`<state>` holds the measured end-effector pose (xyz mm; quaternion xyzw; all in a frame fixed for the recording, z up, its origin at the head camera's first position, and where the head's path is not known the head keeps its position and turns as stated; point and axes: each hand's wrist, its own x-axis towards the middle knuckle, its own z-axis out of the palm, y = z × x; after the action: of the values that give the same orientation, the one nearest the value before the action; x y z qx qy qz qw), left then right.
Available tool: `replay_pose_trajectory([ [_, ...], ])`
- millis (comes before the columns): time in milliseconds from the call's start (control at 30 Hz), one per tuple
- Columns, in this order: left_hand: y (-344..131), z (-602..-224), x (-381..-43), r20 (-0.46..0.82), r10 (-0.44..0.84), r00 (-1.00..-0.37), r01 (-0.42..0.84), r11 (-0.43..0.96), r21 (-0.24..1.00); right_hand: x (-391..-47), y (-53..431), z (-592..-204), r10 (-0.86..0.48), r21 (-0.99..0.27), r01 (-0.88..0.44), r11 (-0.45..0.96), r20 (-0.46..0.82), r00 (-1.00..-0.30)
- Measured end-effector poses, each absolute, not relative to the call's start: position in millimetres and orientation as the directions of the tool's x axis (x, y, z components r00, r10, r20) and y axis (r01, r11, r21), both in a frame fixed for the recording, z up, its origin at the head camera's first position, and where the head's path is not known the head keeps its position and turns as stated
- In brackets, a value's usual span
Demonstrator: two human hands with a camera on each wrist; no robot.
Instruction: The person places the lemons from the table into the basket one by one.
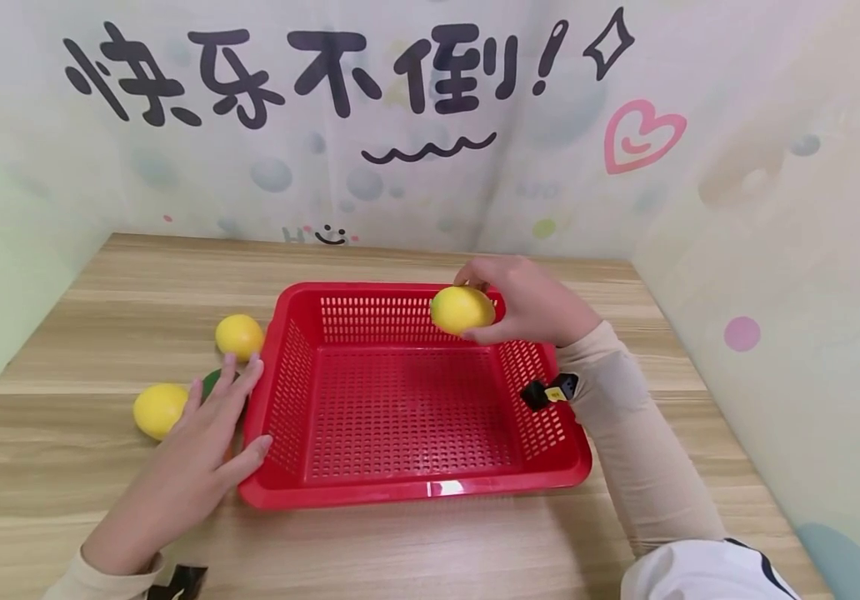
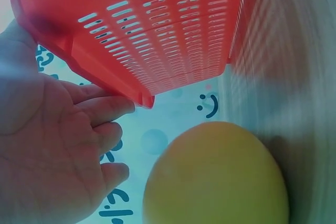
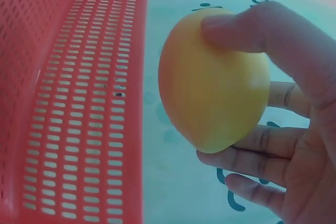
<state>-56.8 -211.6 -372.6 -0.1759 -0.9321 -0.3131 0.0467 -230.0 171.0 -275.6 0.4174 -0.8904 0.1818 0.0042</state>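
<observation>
My right hand (image 1: 523, 300) pinches a yellow mango (image 1: 462, 310) between thumb and fingers, above the back right part of a red plastic basket (image 1: 415, 492). In the right wrist view, the mango (image 3: 210, 85) has a slight orange blush and hangs clear of the basket wall (image 3: 79, 108). At the basket's left side, my left hand (image 1: 190, 458) touches the rim with extended fingers. The left wrist view shows those fingers (image 2: 107, 109) against the rim's underside. No object shows inside the basket in the head view.
Left of the basket lie two yellow fruits, one farther back (image 1: 238, 336) and one nearer (image 1: 161, 411). A dark green item (image 1: 212, 382) is partly hidden by the left hand. Printed cloth walls (image 1: 430, 200) border the wooden table (image 1: 47, 367).
</observation>
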Motion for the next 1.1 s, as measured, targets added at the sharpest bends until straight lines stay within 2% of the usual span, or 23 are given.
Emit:
replay_pose_trajectory([
  [467,-211.6,-374.3,-56.7,0.197,0.289,-0.937,0.348,0.725,0.595,-233.3,150.3,-283.2,-0.804,-0.309,-0.798,0.517,0.143,-0.577],
  [1100,-210.9,-373.6,-56.0,0.219,0.293,-0.931,0.365,0.723,0.587,-233.3,124.4,-300.5,-0.804,-0.257,-0.782,0.568,0.027,-0.594],
])
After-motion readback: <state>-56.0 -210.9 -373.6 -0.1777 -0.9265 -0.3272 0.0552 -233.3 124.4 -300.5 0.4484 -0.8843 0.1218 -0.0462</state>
